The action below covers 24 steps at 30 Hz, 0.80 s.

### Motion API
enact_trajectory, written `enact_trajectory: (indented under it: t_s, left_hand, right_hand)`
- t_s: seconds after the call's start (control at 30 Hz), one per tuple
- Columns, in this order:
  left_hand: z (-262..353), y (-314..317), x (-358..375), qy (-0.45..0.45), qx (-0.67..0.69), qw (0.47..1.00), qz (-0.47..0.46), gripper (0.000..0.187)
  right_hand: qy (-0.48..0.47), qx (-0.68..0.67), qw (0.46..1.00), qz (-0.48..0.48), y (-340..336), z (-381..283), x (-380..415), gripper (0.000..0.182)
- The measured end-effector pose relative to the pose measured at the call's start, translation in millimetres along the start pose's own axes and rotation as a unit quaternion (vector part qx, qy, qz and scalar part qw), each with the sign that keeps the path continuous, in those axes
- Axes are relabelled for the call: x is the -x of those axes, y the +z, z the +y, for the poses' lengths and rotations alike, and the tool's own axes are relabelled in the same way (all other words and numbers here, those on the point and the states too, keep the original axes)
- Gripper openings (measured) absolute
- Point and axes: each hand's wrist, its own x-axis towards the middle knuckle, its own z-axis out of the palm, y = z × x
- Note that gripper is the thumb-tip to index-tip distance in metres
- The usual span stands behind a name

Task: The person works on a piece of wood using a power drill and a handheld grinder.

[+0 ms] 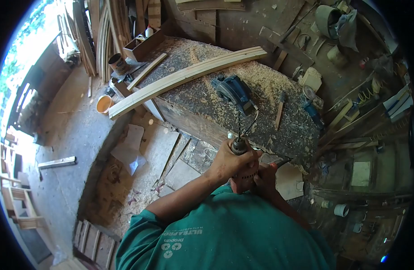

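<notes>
A red power drill (pixel 244 178) is held close to the chest, its long dark bit (pixel 239 123) pointing away over the bench edge. My left hand (pixel 230 159) is wrapped round the front of the drill near the chuck. Around the drill's rear part closes my right hand (pixel 264 179), its fingers partly hidden. On the sawdust-covered workbench (pixel 189 105), beyond the bit, rests a blue power planer (pixel 234 91). A long pale wooden beam (pixel 184 81) lies across the bench, its left end jutting past the edge.
A chisel-like tool (pixel 279 110) and a blue power tool (pixel 313 112) lie on the bench's right side. An open wooden box (pixel 144 46) sits at the back left, near an orange-rimmed pot (pixel 104 104). Boards (pixel 92 40) lean upright behind. Wood scraps cover the floor.
</notes>
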Motion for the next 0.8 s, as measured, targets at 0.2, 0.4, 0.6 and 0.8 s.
enact_trajectory:
  t_s: [0.2, 0.4, 0.6, 0.8]
  left_hand:
    - [-6.7, -9.4, -0.7, 0.000, 0.003, 1.000, 0.003, 0.020]
    - [-23.3, -22.5, -4.7, 0.002, 0.029, 0.999, 0.035, 0.012]
    - [-6.6, -49.7, -12.0, 0.089, 0.177, 0.970, -0.142, 0.023]
    - [-14.1, -53.5, -21.2, 0.040, 0.178, 0.981, -0.062, 0.020]
  right_hand:
    - [-0.027, 0.028, 0.999, -0.019, 3.4, 1.4, -6.0, 0.056]
    - [0.215, -0.102, 0.967, -0.088, 24.8, 10.8, 10.1, 0.062]
    - [0.308, -0.262, 0.912, -0.063, 26.9, -12.8, -21.9, 0.051]
    - [0.079, -0.033, 0.959, -0.269, 26.8, 16.8, 7.0, 0.060]
